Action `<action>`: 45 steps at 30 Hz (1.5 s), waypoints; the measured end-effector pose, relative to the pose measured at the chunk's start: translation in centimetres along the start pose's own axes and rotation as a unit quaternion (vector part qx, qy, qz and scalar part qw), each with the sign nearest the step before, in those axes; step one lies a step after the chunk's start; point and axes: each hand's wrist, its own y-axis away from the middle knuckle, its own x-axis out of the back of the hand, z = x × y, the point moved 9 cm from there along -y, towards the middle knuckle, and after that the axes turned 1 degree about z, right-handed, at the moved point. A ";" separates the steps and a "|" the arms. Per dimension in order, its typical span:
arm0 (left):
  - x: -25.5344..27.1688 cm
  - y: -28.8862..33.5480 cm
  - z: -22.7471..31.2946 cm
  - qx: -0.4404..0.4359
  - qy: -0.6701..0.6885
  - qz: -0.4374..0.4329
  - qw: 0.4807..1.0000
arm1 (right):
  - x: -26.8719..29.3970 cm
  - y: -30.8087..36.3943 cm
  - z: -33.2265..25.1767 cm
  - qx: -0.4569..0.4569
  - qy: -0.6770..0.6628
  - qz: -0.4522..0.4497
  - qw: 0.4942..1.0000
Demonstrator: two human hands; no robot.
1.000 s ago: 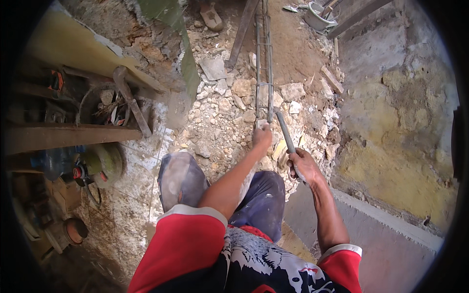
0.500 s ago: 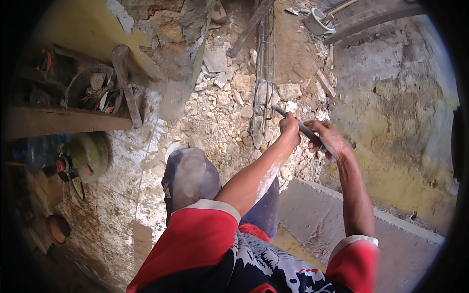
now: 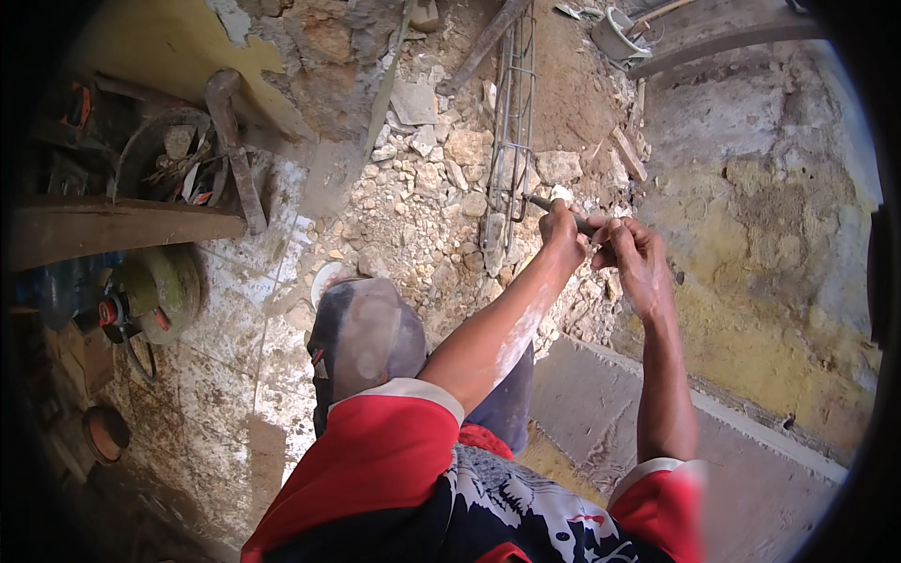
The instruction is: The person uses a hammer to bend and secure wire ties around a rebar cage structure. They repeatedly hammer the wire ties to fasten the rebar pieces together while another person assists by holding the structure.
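Observation:
A dark, narrow bar-shaped tool lies across both my hands, its tip at the end of a rebar cage. My left hand wraps round its middle, close to the cage's bent wire. Behind it, my right hand has its fingers closed at the tool's rear end, which they largely cover. The cage, long steel rods tied with wire loops, lies on the rubble away from me. Whether the tip grips the wire or only rests against it, I cannot tell.
Broken stone covers the ground around the cage. A rough wall and a concrete ledge run along the right. At left are a hammer, a wooden beam and a green gas cylinder. A bucket stands far off.
My right hand has moved up and forward along the tool, so less of its rear end shows. The tool lies flatter, and its tip has shifted slightly toward the cage.

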 end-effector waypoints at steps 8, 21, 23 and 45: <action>1.1 0.0 -0.6 -0.015 0.036 0.029 0.999 | 0.0 1.5 0.6 0.027 0.003 0.040 0.999; 2.1 -0.8 -0.9 -0.004 0.095 0.039 0.995 | -1.2 2.1 0.9 0.069 -0.003 0.046 0.997; 1.6 0.5 -1.1 0.020 0.078 0.017 0.997 | -1.2 2.6 1.5 0.066 -0.001 0.060 0.996; 1.9 0.1 -1.0 0.005 0.079 -0.041 0.996 | -1.9 3.7 0.4 0.073 0.060 0.036 0.995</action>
